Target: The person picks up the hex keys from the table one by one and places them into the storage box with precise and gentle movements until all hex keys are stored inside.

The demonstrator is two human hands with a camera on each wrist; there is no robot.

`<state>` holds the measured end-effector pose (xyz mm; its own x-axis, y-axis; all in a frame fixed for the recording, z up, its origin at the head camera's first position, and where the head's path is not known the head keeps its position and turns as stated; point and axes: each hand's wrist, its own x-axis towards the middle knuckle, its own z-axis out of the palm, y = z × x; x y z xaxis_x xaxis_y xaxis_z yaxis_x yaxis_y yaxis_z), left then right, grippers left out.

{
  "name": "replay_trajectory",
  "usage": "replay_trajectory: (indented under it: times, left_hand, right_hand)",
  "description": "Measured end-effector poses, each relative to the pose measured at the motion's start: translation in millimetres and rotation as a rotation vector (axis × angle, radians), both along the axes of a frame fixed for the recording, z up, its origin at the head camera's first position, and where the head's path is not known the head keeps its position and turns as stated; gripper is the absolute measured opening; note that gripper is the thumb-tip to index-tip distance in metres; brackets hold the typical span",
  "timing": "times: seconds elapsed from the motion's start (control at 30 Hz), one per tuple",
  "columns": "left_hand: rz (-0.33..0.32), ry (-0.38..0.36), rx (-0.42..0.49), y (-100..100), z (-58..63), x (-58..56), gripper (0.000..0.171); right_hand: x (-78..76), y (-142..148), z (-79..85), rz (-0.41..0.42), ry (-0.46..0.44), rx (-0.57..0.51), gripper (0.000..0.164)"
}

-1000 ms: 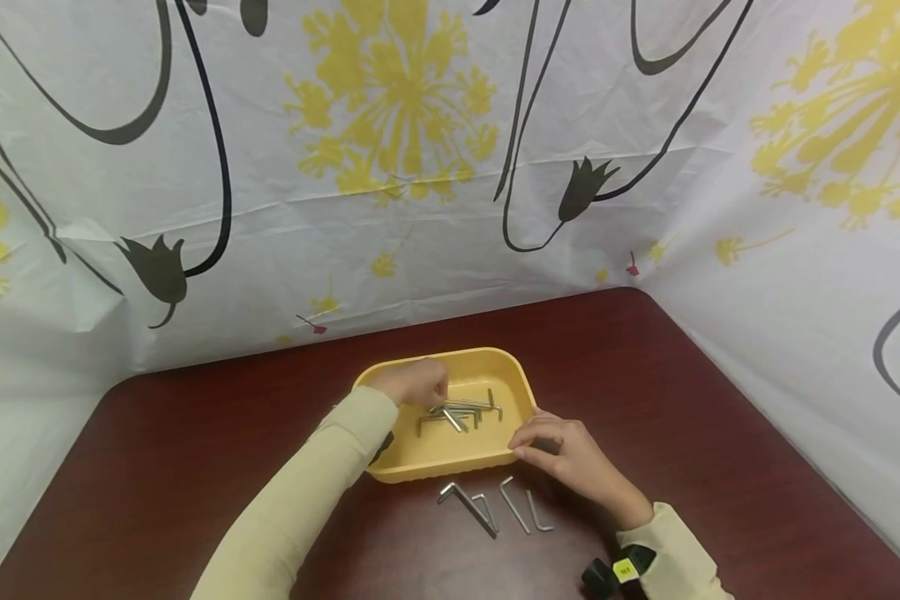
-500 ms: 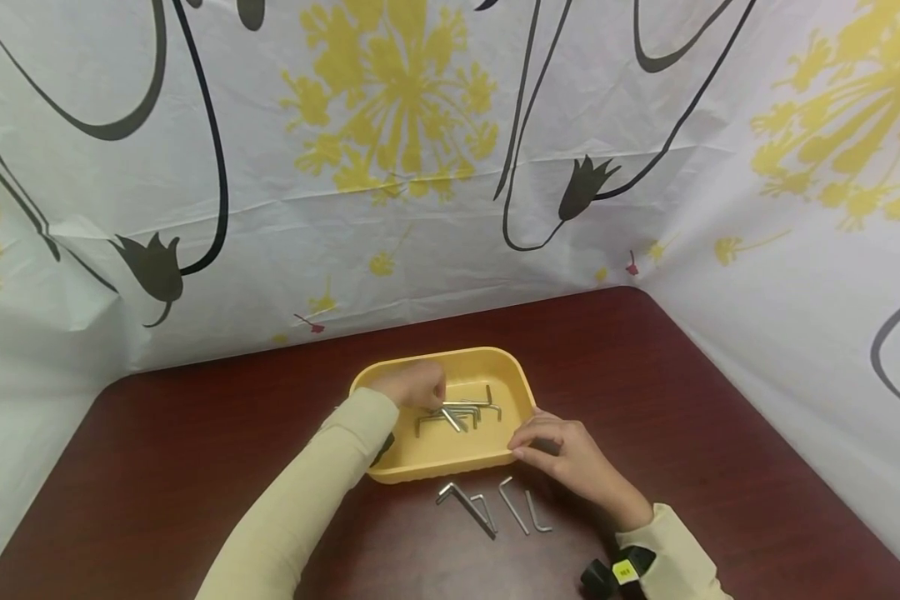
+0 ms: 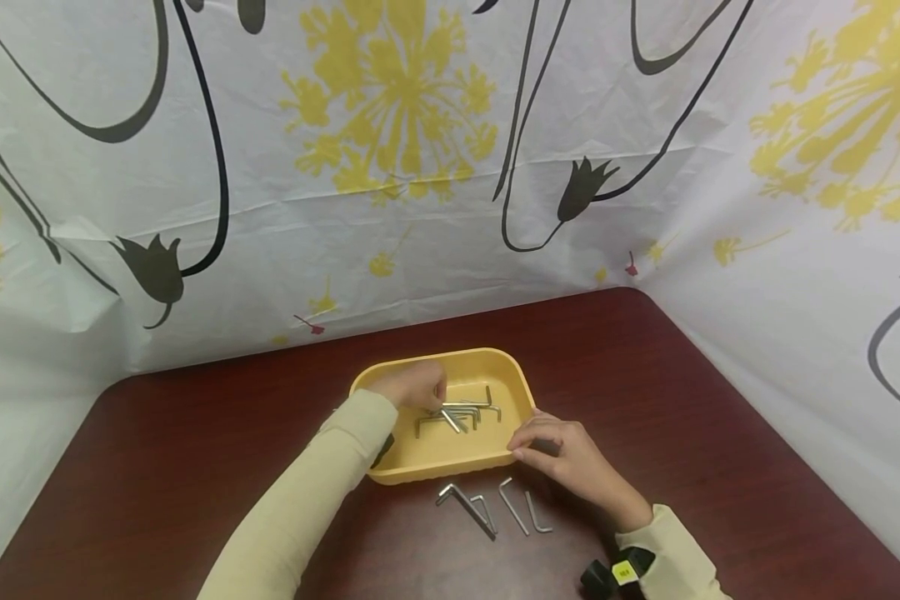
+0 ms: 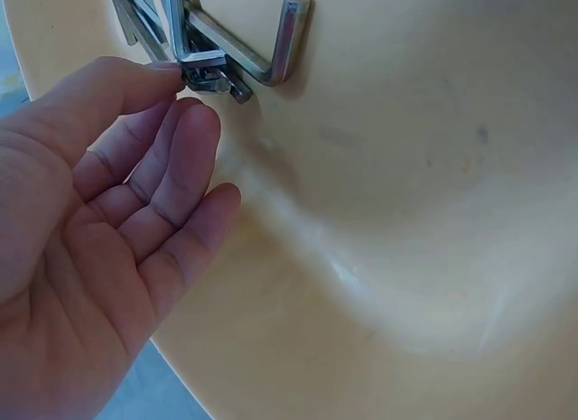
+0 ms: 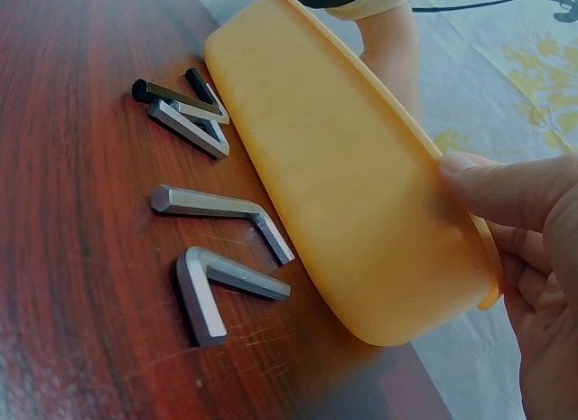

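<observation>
A shallow yellow tray [image 3: 412, 456] holds a small heap of silver L-shaped hex keys [image 3: 474, 412]. My left hand [image 3: 417, 385] reaches down into it from the left. In the left wrist view, thumb and index finger of the left hand [image 4: 99, 185] pinch a shiny hex key [image 4: 177, 27] at its bend, while the other fingers curl loosely below. More keys lie against it, including one with an upturned short arm [image 4: 289, 36]. My right hand [image 3: 562, 446] grips the tray's near right corner, its thumb on the rim in the right wrist view.
Several loose hex keys [image 3: 513, 507] lie on the dark red-brown table [image 3: 217, 467] just in front of the tray. A white sheet with a flower print [image 3: 435, 292] hangs behind and along the sides. My right wrist carries a black device [image 3: 603, 577].
</observation>
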<state>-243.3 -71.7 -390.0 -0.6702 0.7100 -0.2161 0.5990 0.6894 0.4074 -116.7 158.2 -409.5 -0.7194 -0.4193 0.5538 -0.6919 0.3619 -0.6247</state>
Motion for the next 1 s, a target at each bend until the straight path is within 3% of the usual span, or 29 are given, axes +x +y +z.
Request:
replay_trajectory:
  times: [0.23,0.5,0.8,1.0]
  left_hand:
    - [0.032,0.018,-0.001,-2.1,6.8,2.9,0.011]
    - [0.027,0.084,-0.003,-4.9,15.1,1.0,0.005]
    - [0.011,0.107,0.045,-5.6,27.0,3.3,0.007]
    - [0.020,0.117,0.057,-4.9,36.4,9.6,0.006]
  right_hand:
    - [0.7,-1.1,0.9,0.005,-0.005,-0.004,0.017]
    - [1.3,-1.5,2.7,-0.007,-0.002,0.009,0.017]
    - [-12.8,7.4,-26.1,-0.018,0.010,0.014,0.019]
    - [-14.8,9.7,-29.5,-0.003,0.000,0.005,0.016]
